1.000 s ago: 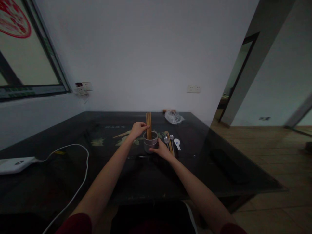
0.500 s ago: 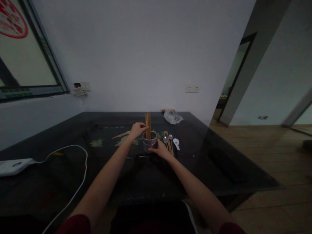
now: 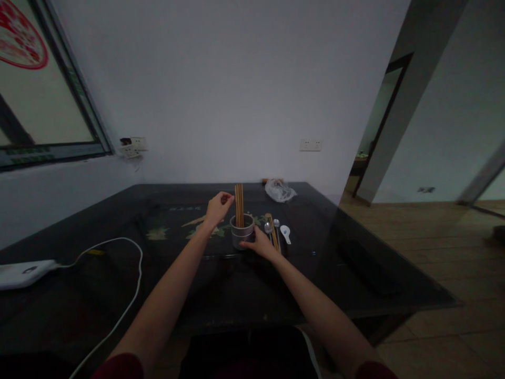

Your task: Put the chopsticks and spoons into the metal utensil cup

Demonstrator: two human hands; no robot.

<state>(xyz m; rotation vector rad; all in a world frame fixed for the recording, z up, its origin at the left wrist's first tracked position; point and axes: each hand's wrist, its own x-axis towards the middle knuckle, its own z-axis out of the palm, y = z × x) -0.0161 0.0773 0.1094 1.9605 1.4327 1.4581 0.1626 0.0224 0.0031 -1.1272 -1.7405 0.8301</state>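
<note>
A grey metal cup (image 3: 242, 239) stands upright on the dark table, with a bundle of wooden chopsticks (image 3: 239, 205) standing in it. My right hand (image 3: 258, 243) is wrapped round the cup's right side. Just left of the chopsticks, my left hand (image 3: 219, 207) hovers with curled fingers and its fingertips close together; no object shows in them. To the right of the cup lie two metal spoons (image 3: 268, 228), another pair of wooden chopsticks (image 3: 273, 234) and a white soup spoon (image 3: 285, 233). My right forearm partly covers their near ends.
A crumpled clear plastic bag (image 3: 280, 191) lies by the table's back edge near the wall. On the left, a white device (image 3: 27, 273) trails a white cable (image 3: 139, 268) across the table. A dark flat object (image 3: 369, 267) lies at the right.
My left hand has come off the chopsticks and shifted slightly left and up. My right hand stays on the cup. The view has tilted a little.
</note>
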